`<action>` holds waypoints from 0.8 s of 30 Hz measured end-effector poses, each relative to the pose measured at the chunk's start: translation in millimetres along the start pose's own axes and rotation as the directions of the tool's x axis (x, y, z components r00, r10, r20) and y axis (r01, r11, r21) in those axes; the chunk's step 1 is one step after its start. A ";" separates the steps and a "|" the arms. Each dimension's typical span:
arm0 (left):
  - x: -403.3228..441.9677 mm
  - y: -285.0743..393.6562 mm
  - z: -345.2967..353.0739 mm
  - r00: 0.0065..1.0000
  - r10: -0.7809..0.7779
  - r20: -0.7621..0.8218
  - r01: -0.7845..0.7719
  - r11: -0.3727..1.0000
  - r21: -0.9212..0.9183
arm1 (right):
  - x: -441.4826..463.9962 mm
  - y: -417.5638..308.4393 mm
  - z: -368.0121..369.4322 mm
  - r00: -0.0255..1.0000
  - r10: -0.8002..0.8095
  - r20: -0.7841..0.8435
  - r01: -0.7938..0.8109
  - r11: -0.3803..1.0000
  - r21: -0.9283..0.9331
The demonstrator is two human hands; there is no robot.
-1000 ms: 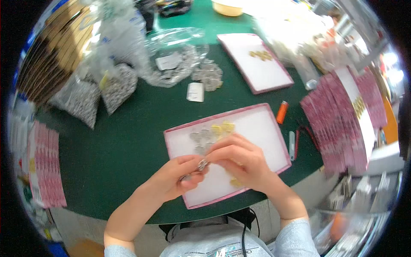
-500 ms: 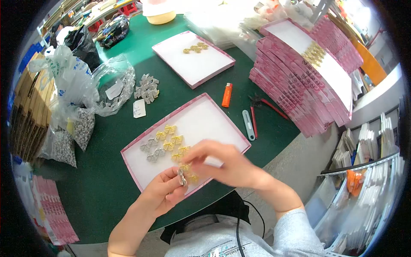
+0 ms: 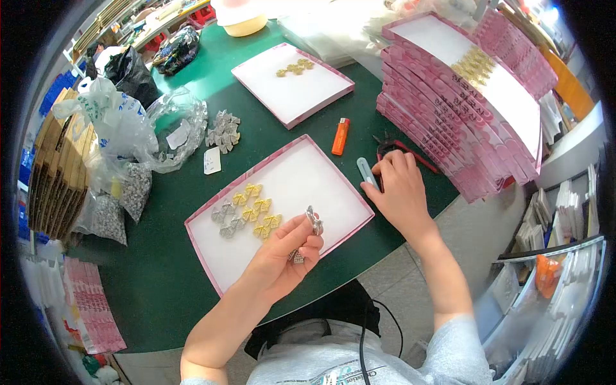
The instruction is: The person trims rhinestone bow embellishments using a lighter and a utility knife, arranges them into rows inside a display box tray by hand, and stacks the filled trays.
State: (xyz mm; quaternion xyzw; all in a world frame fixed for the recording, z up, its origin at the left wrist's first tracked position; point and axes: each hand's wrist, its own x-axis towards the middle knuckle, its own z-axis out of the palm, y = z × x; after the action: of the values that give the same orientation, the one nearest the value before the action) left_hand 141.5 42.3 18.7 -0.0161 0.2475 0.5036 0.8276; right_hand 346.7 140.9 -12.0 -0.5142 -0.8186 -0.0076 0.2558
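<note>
My left hand (image 3: 287, 253) is over the near side of a shallow pink-edged box (image 3: 314, 163), closed on small silver metal pieces (image 3: 314, 220). One piece stands up between thumb and fingertips; more show lower in the fingers. My right hand (image 3: 404, 192) is right of the box, its thumb and bent fingers around a light-blue utility knife (image 3: 366, 170) whose lower end is hidden. Red-handled pliers (image 3: 420, 160) lie beside and partly under that hand. Gold pieces (image 3: 262, 205) and silver pieces (image 3: 224, 212) sit in rows on the box's white lining.
An orange lighter (image 3: 341, 136) and a pile of silver pieces (image 3: 223, 131) lie beyond the box. Farther back is another box (image 3: 276, 96) with gold pieces. A tall stack of pink boxes (image 3: 443, 115) stands right, plastic bags (image 3: 122, 138) left.
My right hand has moved right, from beside my left hand to the utility knife, which has tilted slightly. My left hand has moved right and up, still holding the silver pieces.
</note>
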 end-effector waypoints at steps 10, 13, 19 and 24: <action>7.0 4.9 -3.7 1.000 -0.009 -0.013 0.009 1.000 -0.017 | 14.3 4.8 8.5 0.998 0.009 0.058 -0.012 0.998 0.055; 8.4 8.7 -3.9 0.999 -0.037 0.025 0.039 0.997 -0.072 | 38.8 3.2 17.4 0.999 0.031 0.016 -0.032 0.993 0.116; 8.1 15.0 -4.4 0.987 -0.094 0.127 0.121 0.966 -0.230 | 99.2 -1.6 45.2 0.965 0.190 0.181 -0.202 0.978 0.051; 9.0 22.4 -7.2 0.989 -0.081 0.122 0.111 0.958 -0.264 | 113.0 3.6 68.0 0.973 0.141 0.182 -0.162 0.981 0.104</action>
State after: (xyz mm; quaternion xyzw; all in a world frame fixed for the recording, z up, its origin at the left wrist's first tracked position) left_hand 123.1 58.7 13.6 -0.1129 0.1297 0.4920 0.8534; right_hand 283.4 256.1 -23.8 -0.5579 -0.7951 0.1052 0.2132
